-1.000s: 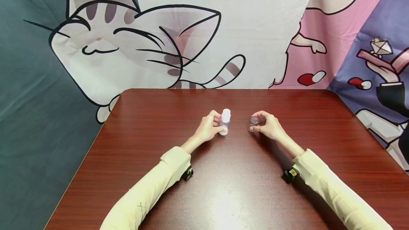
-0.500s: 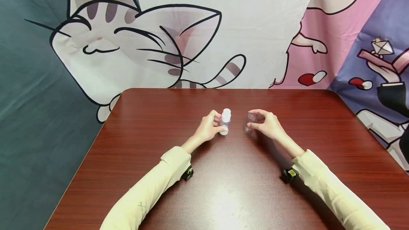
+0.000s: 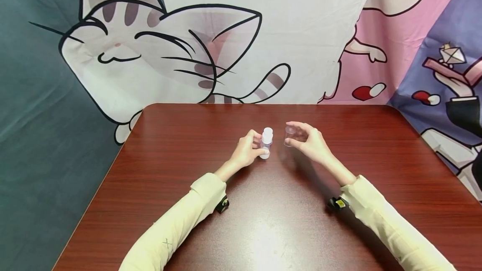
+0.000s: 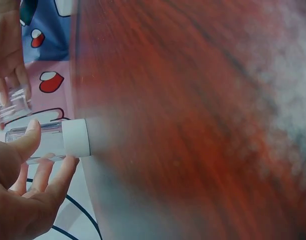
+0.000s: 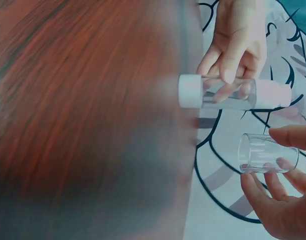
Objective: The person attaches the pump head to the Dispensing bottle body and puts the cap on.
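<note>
On the table, my left hand (image 3: 244,149) grips a small bottle (image 3: 267,138) upright, thumb on one side and fingers on the other. The bottle has a clear body, a white base (image 5: 190,91) and a white stepped top (image 5: 273,94). To its right, my right hand (image 3: 313,143) pinches a clear cylindrical cap (image 5: 268,153) between thumb and fingers. This cap is held above the table, with its rim downward and a gap between it and the bottle. The left wrist view shows the cap (image 4: 13,104) blurred, beyond the bottle.
Both hands work over a reddish-brown wooden table (image 3: 180,137), whose far edge meets a cloth backdrop (image 3: 301,32) printed with cartoon figures. Light glares off the tabletop near the front. A small dark device (image 3: 222,204) sits at each sleeve cuff.
My right hand has lifted the clear cap off the table and carried it leftward, closer to the bottle. The left hand and the bottle have stayed in place.
</note>
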A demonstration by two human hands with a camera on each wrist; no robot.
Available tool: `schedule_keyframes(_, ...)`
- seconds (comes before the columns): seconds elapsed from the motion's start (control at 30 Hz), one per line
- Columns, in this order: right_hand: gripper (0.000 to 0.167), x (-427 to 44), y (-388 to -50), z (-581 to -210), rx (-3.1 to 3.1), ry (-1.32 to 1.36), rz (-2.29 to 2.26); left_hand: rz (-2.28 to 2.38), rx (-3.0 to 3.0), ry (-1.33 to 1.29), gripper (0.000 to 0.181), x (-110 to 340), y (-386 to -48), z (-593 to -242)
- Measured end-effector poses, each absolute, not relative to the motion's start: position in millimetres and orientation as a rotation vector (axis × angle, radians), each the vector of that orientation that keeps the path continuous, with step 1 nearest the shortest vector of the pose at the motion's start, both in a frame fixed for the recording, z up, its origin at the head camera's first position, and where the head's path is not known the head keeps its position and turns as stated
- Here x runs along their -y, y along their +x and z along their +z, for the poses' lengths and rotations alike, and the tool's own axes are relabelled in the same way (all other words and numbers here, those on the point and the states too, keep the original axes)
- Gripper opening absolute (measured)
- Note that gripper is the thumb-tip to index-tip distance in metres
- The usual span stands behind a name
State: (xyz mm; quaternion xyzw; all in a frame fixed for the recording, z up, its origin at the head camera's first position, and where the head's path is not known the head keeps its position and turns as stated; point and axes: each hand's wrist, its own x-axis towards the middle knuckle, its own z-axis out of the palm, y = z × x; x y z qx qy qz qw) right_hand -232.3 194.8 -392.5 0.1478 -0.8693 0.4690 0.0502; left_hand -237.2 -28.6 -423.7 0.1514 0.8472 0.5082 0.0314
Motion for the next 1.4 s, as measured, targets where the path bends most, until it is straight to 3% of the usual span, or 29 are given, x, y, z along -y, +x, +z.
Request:
schedule_keyframes(0.17, 0.052, -183.8, -226.3, -378.8, 2.53, 0.424, 1.57, 1.57, -2.609, 0.464, 0.042, 28.1, -237.6, -423.7)
schedule_keyframes(0.47, 0.043, -161.3, -212.5, -351.3, 2.328, 0.411, 1.673, 1.581, -2.6, 0.455, 0.042, 28.8, -236.2, -422.7)
schedule_keyframes(1.4, 0.042, -130.0, -211.1, -355.7, 2.277, 0.59, 1.653, 1.566, -2.596, 0.464, 0.042, 29.5, -236.4, -421.6)
